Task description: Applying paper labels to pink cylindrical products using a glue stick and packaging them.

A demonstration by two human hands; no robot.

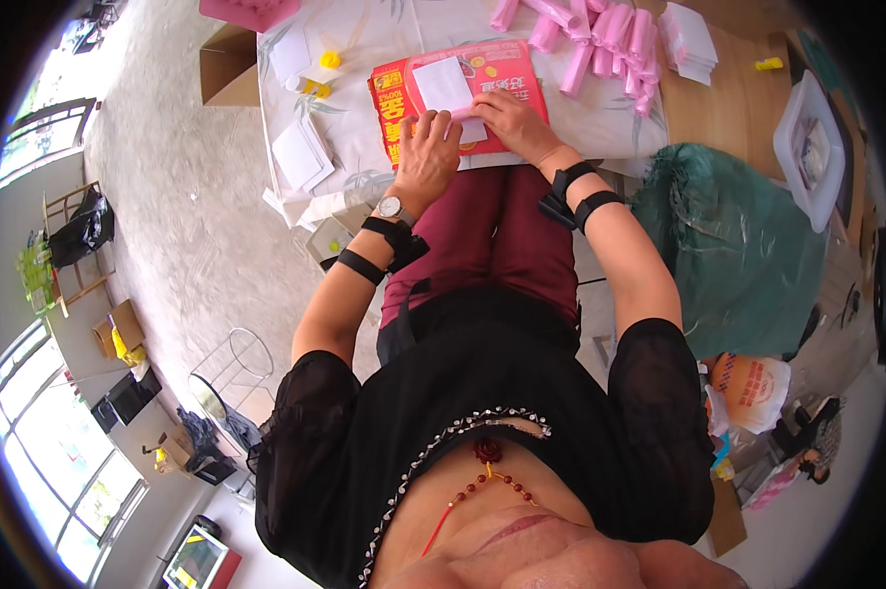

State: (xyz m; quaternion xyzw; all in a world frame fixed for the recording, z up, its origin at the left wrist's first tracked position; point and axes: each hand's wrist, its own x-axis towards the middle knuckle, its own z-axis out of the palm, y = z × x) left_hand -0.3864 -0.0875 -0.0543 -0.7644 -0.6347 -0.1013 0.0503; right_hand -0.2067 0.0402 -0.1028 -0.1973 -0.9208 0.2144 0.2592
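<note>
In front of me on the table lies a red and yellow printed sheet. A white paper sheet is on top of it, with a small pink roll across its near part. My left hand has its fingertips on the roll's left end, fingers bent and pressed together. At the right end, my right hand pinches the roll from above. The fingers partly cover the roll.
Several finished-looking pink rolls are heaped at the far right, beside a stack of white paper. More white sheets and a yellow bottle lie at left. A green sack stands right of my legs.
</note>
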